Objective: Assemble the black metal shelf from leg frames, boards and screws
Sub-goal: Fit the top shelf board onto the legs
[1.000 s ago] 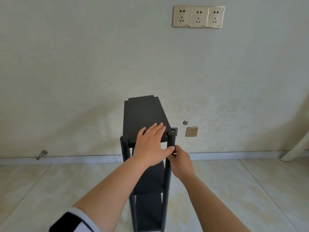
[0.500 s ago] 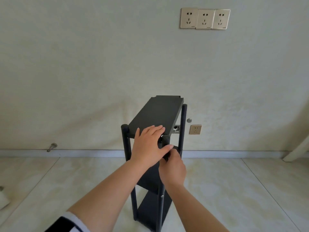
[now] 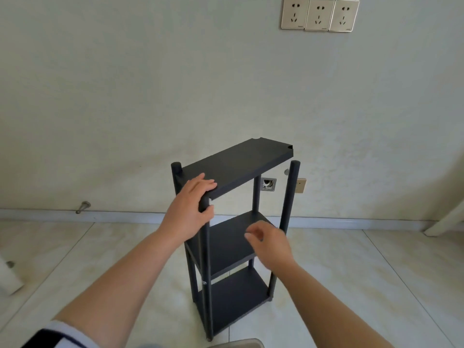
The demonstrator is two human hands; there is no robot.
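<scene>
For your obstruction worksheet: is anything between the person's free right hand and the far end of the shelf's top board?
Nothing visible blocks it. The right hand hovers in front of the middle board, holding nothing. Above it is open air up to the top board; the right front leg stands beside that path. The left hand grips the near corner.

Floor: pale glossy tiles with thin grout lines, meeting the wall at a light skirting. Black shelf stands upright on it, four legs down, three boards stacked. Door stop sticks up near the skirting, left. White object on the floor at left edge, cropped, can't identify.
</scene>
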